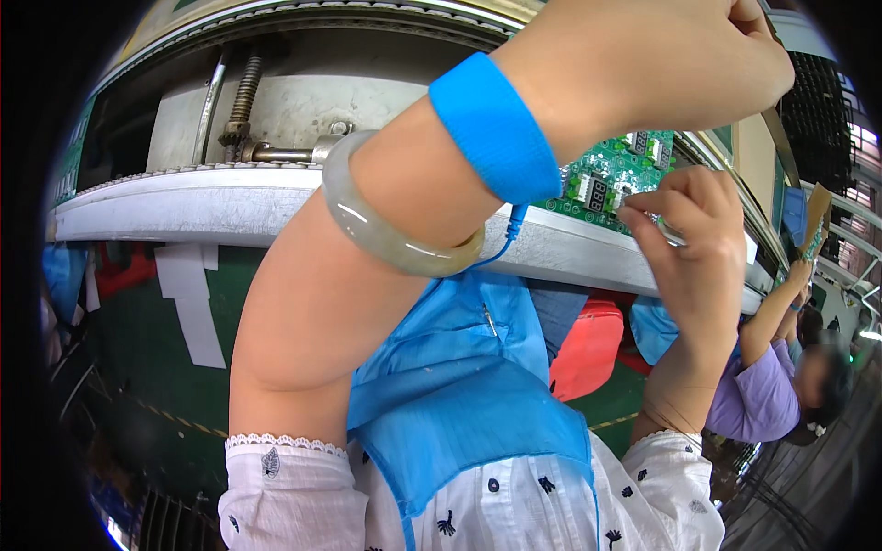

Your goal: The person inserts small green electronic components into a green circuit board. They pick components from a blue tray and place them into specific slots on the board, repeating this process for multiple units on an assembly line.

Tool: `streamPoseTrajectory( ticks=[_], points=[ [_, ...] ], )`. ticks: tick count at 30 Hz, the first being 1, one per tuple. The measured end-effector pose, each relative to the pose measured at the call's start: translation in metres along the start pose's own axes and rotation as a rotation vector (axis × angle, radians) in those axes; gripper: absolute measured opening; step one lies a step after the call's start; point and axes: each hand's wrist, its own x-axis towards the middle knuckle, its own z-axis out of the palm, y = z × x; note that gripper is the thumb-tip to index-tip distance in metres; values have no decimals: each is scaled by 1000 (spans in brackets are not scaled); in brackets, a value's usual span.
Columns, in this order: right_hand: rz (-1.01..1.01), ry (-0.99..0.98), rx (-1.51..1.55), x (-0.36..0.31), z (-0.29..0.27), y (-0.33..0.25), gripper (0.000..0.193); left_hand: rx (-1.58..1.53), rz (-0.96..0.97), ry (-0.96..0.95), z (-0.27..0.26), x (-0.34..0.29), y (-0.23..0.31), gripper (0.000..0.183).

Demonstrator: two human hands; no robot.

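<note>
My left arm reaches across to the upper right, wearing a blue anti-static wrist strap [496, 129] with a cord and a pale stone bangle [367, 220]. My left hand [684, 64] is at the top edge, its fingers curled; their tips are out of sight. Below it lies a green circuit board [611, 165] with black digit displays [596, 193] and white connectors, partly covered by my left forearm. My right hand [694, 230] is closed in a pinch at the board's near edge, thumb and forefinger beside a display. Whatever it pinches is too small to name.
A metal conveyor rail [184, 207] runs along the bench front, with a spring-wound rod [243, 96] behind it. A red stool [588, 349] stands below. At the right, a co-worker in a purple top [758, 395] holds up a board. A black rack [818, 101] stands at upper right.
</note>
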Motion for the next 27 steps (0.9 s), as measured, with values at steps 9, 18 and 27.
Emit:
streamPoseTrajectory(
  ticks=[9, 18, 27],
  points=[
    [23, 436, 141, 85, -10, 68, 15, 245, 75, 137, 11, 5, -33, 18],
    [148, 158, -127, 181, 27, 99, 25, 163, 56, 284, 10, 13, -36, 30],
    [216, 291, -139, 185, 41, 94, 11, 243, -7, 333, 7, 9, -44, 32]
  ],
)
